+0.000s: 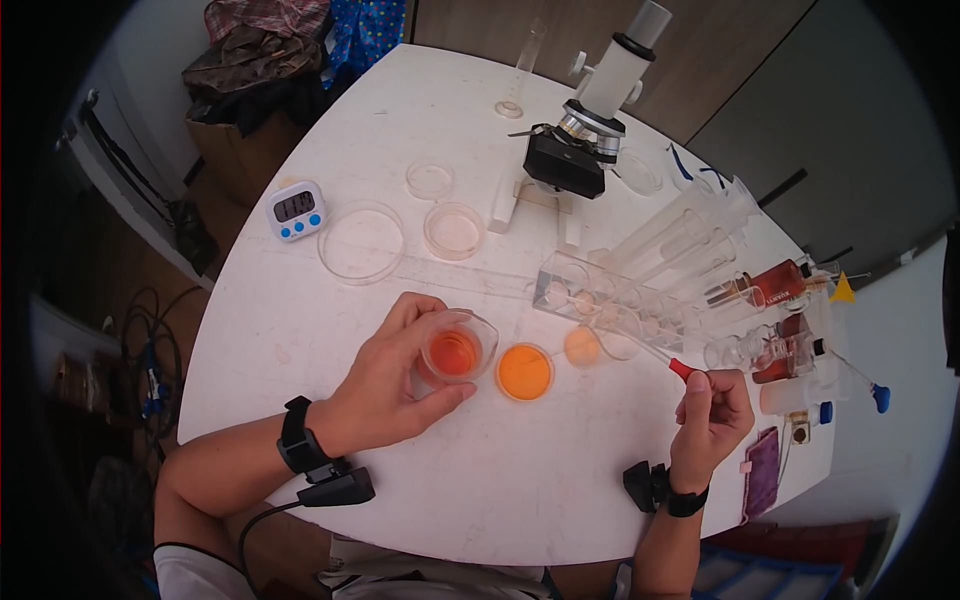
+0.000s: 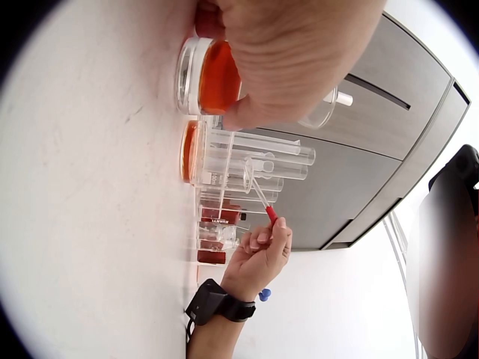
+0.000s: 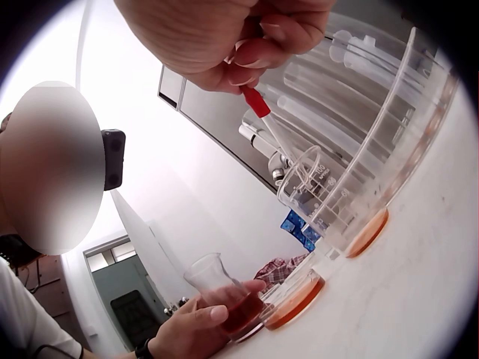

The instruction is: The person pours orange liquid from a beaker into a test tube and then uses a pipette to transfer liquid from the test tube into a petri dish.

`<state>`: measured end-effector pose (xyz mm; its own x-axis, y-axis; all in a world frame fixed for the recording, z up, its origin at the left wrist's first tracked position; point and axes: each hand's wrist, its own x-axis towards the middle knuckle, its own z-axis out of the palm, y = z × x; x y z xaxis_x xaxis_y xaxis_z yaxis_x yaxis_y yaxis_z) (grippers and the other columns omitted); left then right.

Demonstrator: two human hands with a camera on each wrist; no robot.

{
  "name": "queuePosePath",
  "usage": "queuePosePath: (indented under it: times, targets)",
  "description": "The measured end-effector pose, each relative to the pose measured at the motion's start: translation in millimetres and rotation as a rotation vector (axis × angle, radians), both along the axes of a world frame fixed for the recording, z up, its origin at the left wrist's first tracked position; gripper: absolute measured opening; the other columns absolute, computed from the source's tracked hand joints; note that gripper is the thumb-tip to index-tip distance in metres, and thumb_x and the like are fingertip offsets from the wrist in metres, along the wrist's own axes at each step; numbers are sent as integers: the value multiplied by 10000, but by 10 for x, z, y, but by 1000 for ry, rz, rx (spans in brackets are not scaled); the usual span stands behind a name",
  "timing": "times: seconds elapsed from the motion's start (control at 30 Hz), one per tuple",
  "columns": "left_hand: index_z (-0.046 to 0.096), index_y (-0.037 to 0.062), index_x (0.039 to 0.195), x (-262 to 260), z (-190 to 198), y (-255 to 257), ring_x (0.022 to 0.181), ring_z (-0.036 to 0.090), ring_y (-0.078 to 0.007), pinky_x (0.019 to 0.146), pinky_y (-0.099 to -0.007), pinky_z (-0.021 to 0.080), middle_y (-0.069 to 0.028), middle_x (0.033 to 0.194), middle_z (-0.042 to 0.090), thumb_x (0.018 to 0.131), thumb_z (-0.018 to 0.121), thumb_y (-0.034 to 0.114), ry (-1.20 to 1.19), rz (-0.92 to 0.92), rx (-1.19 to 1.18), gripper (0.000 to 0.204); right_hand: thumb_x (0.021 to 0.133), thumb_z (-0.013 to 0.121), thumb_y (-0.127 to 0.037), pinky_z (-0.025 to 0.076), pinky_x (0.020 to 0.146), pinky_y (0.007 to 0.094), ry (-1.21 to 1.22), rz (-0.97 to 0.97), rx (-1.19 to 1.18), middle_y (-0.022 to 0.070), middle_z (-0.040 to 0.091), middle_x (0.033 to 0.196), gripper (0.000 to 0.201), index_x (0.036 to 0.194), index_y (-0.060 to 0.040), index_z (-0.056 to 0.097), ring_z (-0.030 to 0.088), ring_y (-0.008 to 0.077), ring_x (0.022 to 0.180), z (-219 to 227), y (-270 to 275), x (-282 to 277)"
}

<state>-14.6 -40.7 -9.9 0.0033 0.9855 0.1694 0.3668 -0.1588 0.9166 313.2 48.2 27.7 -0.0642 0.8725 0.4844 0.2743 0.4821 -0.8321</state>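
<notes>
My left hand point(image 1: 385, 375) grips a flared glass beaker point(image 1: 475, 337) with orange-red liquid in its bottom, low over the table. In the right wrist view, the fingers of that hand wrap round the beaker's lower part. Right of it lies a round shallow dish point(image 1: 525, 372) of bright orange liquid. Between finger and thumb, my right hand point(image 1: 713, 415) pinches the red bulb of a glass dropper point(image 3: 258, 103). The dropper's stem slants down into a graduated beaker point(image 3: 320, 217), which has a shallow orange layer at its base.
Behind the graduated beaker stands a clear rack point(image 1: 555, 290) with test tubes point(image 1: 665, 240). A microscope point(image 1: 590, 130) stands at the back, a timer point(image 1: 297, 210) at the left. Several glass dishes point(image 1: 362, 243) lie between them. Brown bottles point(image 1: 780, 283) line the right edge, near a purple cloth point(image 1: 762, 475).
</notes>
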Motion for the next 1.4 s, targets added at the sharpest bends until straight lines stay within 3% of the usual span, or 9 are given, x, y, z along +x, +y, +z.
queuePosePath:
  times: [0.83,1.13,1.23,1.4]
  targets:
    - [607,35,1300,15,14,18,1282,583,-304,1096,-393,457,-170,1405,565,842,821,104,4,-8,63,510,1013,708,-77,375,541,189,-19,-9,1,-17,598,667,148,919,-16,611,514,24,566,-23,16,0]
    - [591,32,1323,0,-18,17,1244,597,-303,1075,-390,466,-170,1371,590,855,819,111,25,-15,85,526,1000,723,-117,366,543,190,104,-22,73,-9,603,691,176,912,-23,603,496,28,564,-31,-47,-18]
    - [585,32,1329,-6,-15,18,1231,603,-296,1071,-386,469,-165,1361,598,858,817,109,44,-23,93,531,977,738,-99,362,540,195,109,36,100,9,631,712,162,908,-13,619,502,34,573,-66,-87,-46]
    - [583,36,1335,-1,12,16,1220,612,-285,1071,-383,472,-156,1350,612,860,817,100,65,-28,70,533,908,772,1,360,540,199,-81,201,-58,21,670,718,119,886,12,655,511,34,583,-37,-124,-164]
